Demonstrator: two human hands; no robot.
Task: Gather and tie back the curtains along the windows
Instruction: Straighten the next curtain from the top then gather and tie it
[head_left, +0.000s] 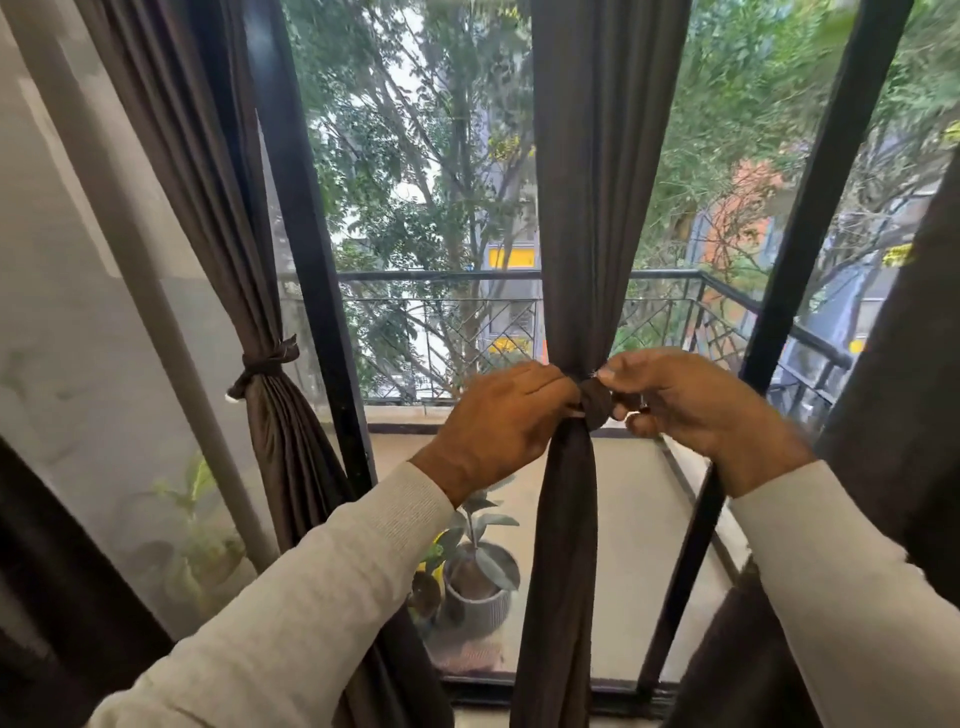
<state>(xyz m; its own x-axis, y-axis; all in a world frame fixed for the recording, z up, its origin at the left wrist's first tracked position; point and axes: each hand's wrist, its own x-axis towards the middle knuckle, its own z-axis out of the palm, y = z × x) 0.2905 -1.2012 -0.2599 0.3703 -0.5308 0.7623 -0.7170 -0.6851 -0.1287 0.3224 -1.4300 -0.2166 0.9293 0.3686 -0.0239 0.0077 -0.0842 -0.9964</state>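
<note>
A dark brown curtain (584, 208) hangs in the middle of the window, gathered into a narrow bundle at waist height. A matching tie-back band (595, 402) wraps that bundle. My left hand (498, 415) grips the band and the gathered cloth from the left. My right hand (685, 400) pinches the band's end on the right side. At the left, another brown curtain (208, 208) hangs cinched by its own tie-back (262, 364). A third dark curtain (904, 415) hangs loose at the right edge.
Black window frame bars (306, 234) stand between the curtains. Behind the glass lies a balcony with a metal railing (441, 275) and potted plants (478, 571). A white sheer panel (67, 312) covers the far left. Trees and buildings fill the background.
</note>
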